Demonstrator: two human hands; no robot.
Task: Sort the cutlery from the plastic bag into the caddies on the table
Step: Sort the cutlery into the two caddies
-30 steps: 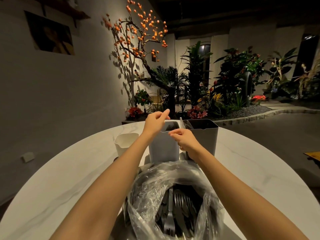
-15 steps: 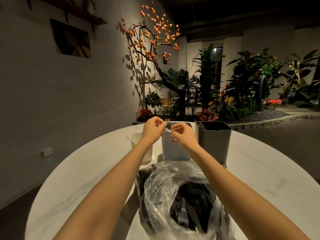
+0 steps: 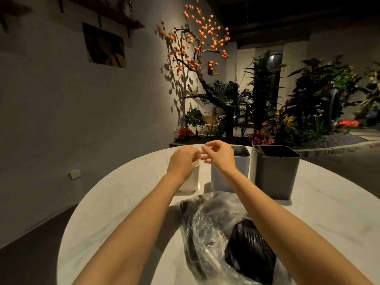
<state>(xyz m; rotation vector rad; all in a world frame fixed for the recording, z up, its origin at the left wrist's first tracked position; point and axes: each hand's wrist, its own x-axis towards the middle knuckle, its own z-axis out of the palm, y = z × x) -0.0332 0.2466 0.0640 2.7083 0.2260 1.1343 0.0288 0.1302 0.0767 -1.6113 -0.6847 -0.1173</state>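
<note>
My left hand [image 3: 182,160] and my right hand [image 3: 220,155] are raised with curled fingers, fingertips meeting above the white caddy [image 3: 189,183]. They pinch a small clear wrapper [image 3: 200,156] between them; it is barely visible. Just right of the white caddy stands a light grey caddy [image 3: 228,175] with dark cutlery inside, partly hidden by my right wrist. Further right stands a dark grey caddy [image 3: 275,175]. The crumpled clear plastic bag [image 3: 211,225] lies near me between my forearms, holding black cutlery [image 3: 250,249].
Everything sits on a round white marble table [image 3: 123,202] whose edge curves away on the left and right. Beyond the table are a wall, an orange-fruited decorative tree [image 3: 197,44] and a bed of plants [image 3: 287,112].
Both hands have shifted left from above the light grey caddy to above the white caddy, still close together. The view has turned left. The fork seen at the light grey caddy no longer shows.
</note>
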